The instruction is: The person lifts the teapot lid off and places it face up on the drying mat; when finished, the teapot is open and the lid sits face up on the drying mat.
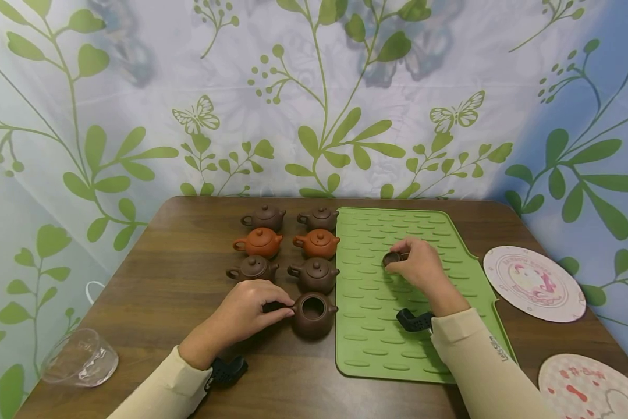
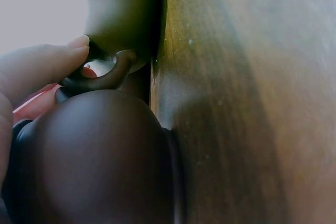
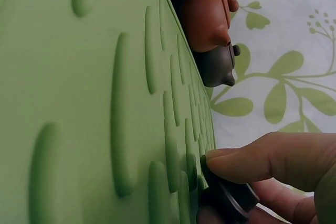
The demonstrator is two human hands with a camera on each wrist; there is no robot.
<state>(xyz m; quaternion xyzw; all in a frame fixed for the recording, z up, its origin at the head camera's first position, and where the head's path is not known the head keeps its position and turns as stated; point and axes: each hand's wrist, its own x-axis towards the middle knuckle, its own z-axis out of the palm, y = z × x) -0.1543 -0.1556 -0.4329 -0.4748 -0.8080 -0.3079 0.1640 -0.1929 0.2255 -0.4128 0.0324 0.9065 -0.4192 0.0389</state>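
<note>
The left hand [image 1: 245, 311] pinches the handle [image 2: 107, 80] of an uncovered dark brown teapot [image 1: 312, 330], its grip narrow, thumb against the fingers; the pot stands upright on the brown wooden surface [image 1: 151, 291], just beside the left edge of a green ridged mat [image 1: 371, 349], its round mouth facing up. The right hand [image 1: 418, 265] holds a small dark lid [image 1: 390, 259] over the mat, its grip closed down to a pinch between thumb and fingers; whether the lid touches the mat, I cannot tell. Behind the uncovered pot, six lidded teapots stand in two columns: a dark pair [image 1: 319, 219] at the back, an orange pair [image 1: 318, 243] in the middle and another dark pair [image 1: 315, 275] nearest. All their handles point left. A clear glass [image 1: 93, 366] is at the near left, and two round printed mats [image 1: 535, 283] lie on the right. A leaf-patterned cloth [image 1: 314, 87] hangs behind.
</note>
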